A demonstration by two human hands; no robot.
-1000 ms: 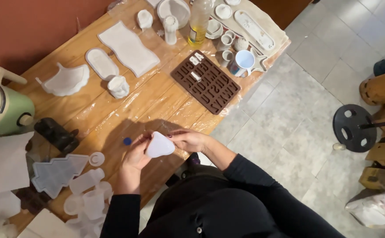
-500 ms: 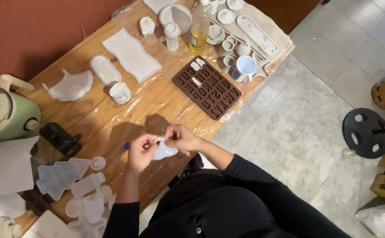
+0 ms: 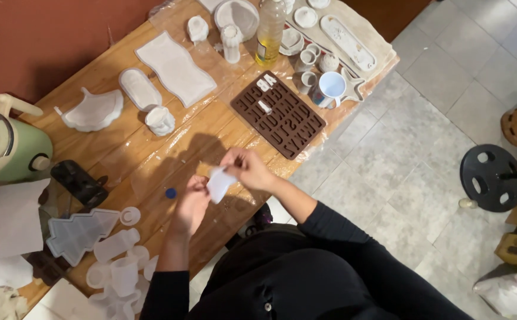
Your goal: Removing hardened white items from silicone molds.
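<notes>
Wooden table [image 3: 122, 160] carries moulds. Left hand [image 3: 191, 202] and right hand [image 3: 248, 169] both pinch one small white mould [image 3: 219, 183], possibly silicone.

— What is held above the wooden table [image 3: 122, 160]?

— A small white mould [image 3: 220, 182], soft and translucent-looking, is gripped between the left hand [image 3: 192, 204] and the right hand [image 3: 248, 169].

— How is it posed?

— It is tilted, its narrower end pointed down toward the table's near edge; the upper edge is pinched by the right hand's fingers, the lower left side by the left. Its inner shape cannot be made out.
</notes>
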